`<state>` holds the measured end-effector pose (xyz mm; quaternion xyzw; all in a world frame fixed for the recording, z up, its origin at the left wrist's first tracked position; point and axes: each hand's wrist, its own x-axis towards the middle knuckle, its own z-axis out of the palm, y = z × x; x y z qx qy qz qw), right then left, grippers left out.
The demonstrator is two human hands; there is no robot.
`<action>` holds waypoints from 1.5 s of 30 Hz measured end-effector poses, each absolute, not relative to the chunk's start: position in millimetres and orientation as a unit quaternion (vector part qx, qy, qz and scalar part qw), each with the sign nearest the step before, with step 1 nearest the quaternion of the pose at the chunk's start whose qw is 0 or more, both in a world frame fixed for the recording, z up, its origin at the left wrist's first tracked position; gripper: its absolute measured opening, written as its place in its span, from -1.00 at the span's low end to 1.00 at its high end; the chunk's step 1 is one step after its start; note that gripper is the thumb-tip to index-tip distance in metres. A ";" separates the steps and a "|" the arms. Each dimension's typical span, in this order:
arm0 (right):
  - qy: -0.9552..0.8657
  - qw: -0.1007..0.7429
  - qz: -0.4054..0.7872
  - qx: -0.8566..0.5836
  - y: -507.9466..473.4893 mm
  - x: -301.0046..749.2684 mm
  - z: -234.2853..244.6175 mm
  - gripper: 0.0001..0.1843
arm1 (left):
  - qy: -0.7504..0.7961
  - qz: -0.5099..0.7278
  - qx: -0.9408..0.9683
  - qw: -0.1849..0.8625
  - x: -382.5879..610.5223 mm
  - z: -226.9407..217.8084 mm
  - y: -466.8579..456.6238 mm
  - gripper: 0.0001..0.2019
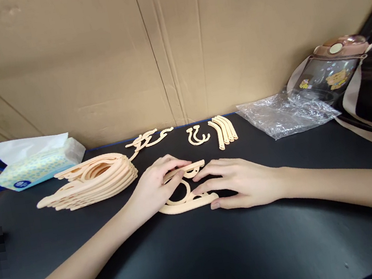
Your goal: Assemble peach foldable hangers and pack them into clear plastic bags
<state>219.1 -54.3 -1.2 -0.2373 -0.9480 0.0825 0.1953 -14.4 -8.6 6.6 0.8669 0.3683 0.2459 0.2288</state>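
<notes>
A cream plastic folding hanger (190, 204) lies on the black tabletop (206, 260) between my hands. My left hand (154, 183) pinches its far arm between thumb and fingers, tilting that arm up a little. Spread fingers of my right hand (246, 179) rest at the hanger's right end, the thumb close to the tip of the near arm. Part of the hanger's left side is hidden behind my left hand. Just left of that hand stands a stack of matching cream hangers (108, 183).
Beyond my hands lie loose cream hanger pieces (150, 139), small hooks (198, 137) and several curved arms (223, 131). A tissue pack (40, 161) sits far left. On the right are a clear plastic bag (281, 114) and a strapped water bottle (335, 71). Cardboard (106, 67) walls the back.
</notes>
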 end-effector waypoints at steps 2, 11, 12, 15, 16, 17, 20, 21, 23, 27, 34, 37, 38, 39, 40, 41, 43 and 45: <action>-0.945 0.203 0.080 -0.243 -54.4 219.2 -1.2 -0.67 | 0.368 0.248 0.865 0.236 -14.2 7.1 -9.0 -0.73; -0.939 0.221 0.055 -0.256 -54.4 220.7 -2.6 -0.68 | 0.371 0.242 0.864 0.242 -13.1 7.3 -8.5 -0.75; -0.939 0.222 0.054 -0.257 -54.4 220.8 -2.7 -0.68 | 0.373 0.240 0.863 0.240 -13.1 7.2 -8.5 -0.75; -0.938 0.225 0.052 -0.259 -54.4 220.5 -2.8 -0.69 | 0.377 0.237 0.864 0.235 -13.5 7.4 -8.4 -0.73; -0.938 0.225 0.051 -0.259 -54.4 220.4 -2.9 -0.69 | 0.376 0.237 0.864 0.235 -13.7 7.4 -8.3 -0.73; -0.938 0.226 0.049 -0.260 -54.4 220.2 -3.0 -0.69 | 0.376 0.239 0.864 0.235 -13.8 7.5 -8.3 -0.73; -0.937 0.230 0.043 -0.260 -54.5 219.5 -3.3 -0.70 | 0.376 0.247 0.859 0.243 -14.3 7.3 -7.9 -0.72; -0.936 0.230 0.042 -0.261 -54.6 219.3 -3.2 -0.72 | 0.377 0.248 0.857 0.247 -14.5 7.0 -7.6 -0.72; -0.934 0.232 0.042 -0.268 -55.0 219.0 -2.8 -0.74 | 0.379 0.246 0.854 0.256 -15.1 5.9 -6.7 -0.73; -0.926 0.245 0.034 -0.286 -55.1 218.5 -2.3 -0.76 | 0.376 0.253 0.851 0.266 -16.4 3.1 -4.0 -0.65; -0.886 0.269 -0.030 -0.376 -52.4 219.8 -6.0 -0.75 | 0.357 0.260 0.862 0.247 -18.8 1.9 -0.5 -0.52; -0.889 0.254 -0.035 -0.381 -52.0 220.3 -6.5 -0.78 | 0.350 0.249 0.869 0.245 -20.1 3.9 -1.8 -0.49; -0.890 0.251 -0.034 -0.380 -52.0 220.3 -6.6 -0.78 | 0.347 0.244 0.871 0.246 -20.5 4.7 -2.6 -0.49; -0.890 0.250 -0.033 -0.379 -51.9 220.3 -6.7 -0.78 | 0.345 0.238 0.874 0.247 -20.9 5.5 -3.5 -0.49; -0.891 0.252 -0.033 -0.377 -51.9 220.2 -6.8 -0.79 | 0.342 0.231 0.877 0.246 -21.2 6.0 -4.2 -0.49; -0.891 0.254 -0.033 -0.376 -51.8 220.2 -6.9 -0.80 | 0.339 0.227 0.880 0.244 -21.4 6.3 -4.9 -0.47; -0.893 0.253 -0.031 -0.371 -51.8 220.1 -6.7 -0.81 | 0.328 0.225 0.887 0.236 -21.8 5.6 -5.6 -0.44; -0.893 0.253 -0.028 -0.371 -52.2 220.0 -5.7 -0.80 | 0.307 0.223 0.897 0.227 -22.1 3.9 -5.6 -0.42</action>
